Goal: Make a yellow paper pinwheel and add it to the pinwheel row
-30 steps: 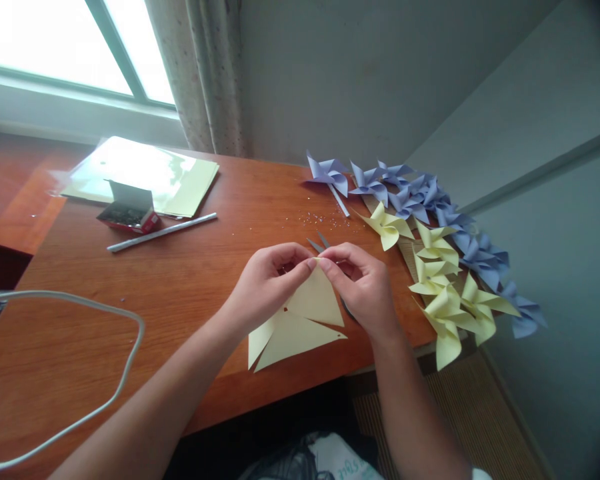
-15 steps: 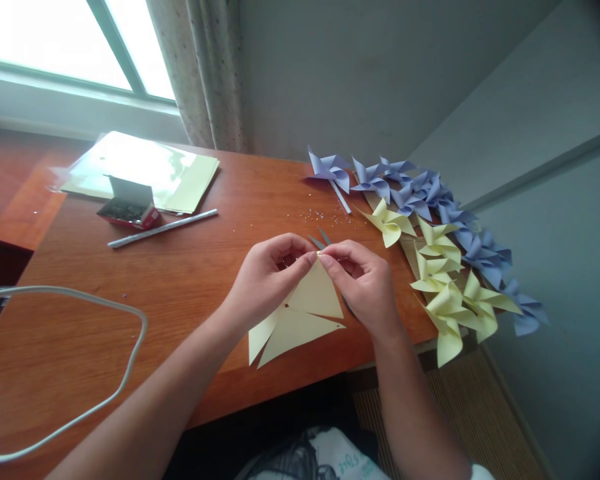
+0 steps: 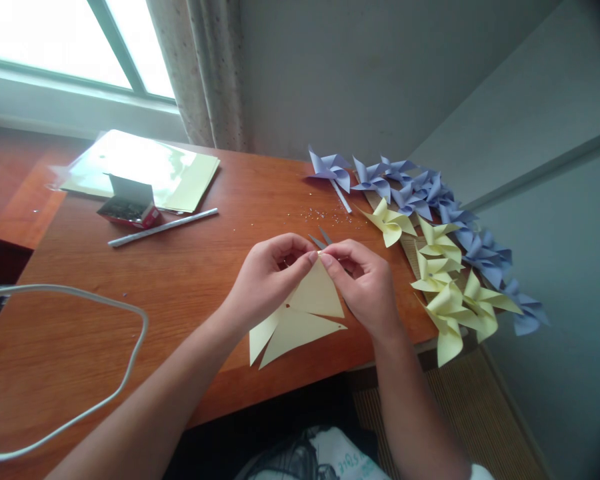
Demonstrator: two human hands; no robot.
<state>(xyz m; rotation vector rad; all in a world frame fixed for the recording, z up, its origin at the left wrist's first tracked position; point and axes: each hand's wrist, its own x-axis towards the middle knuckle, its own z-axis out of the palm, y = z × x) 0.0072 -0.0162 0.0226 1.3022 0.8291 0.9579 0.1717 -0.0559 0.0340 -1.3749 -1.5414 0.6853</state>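
A pale yellow paper sheet (image 3: 300, 317), cut into triangular flaps, lies on the wooden table (image 3: 190, 280) in front of me. My left hand (image 3: 267, 277) and my right hand (image 3: 365, 283) pinch the tip of one flap between thumbs and forefingers, where the fingertips meet above the sheet. Grey scissor blades (image 3: 321, 239) poke out just behind my fingers. Finished yellow pinwheels (image 3: 445, 287) and blue pinwheels (image 3: 420, 193) lie in a row along the right edge of the table.
A stack of yellow paper in a clear sleeve (image 3: 145, 170) lies at the back left, with a small red box (image 3: 130, 208) and a white stick (image 3: 163, 228) beside it. A white cable (image 3: 105, 400) loops over the left side. Small shiny bits (image 3: 315, 215) are scattered mid-table.
Hardly anything differs: both hands stay pinched on the flap tip, and the view has shifted slightly since a second ago.
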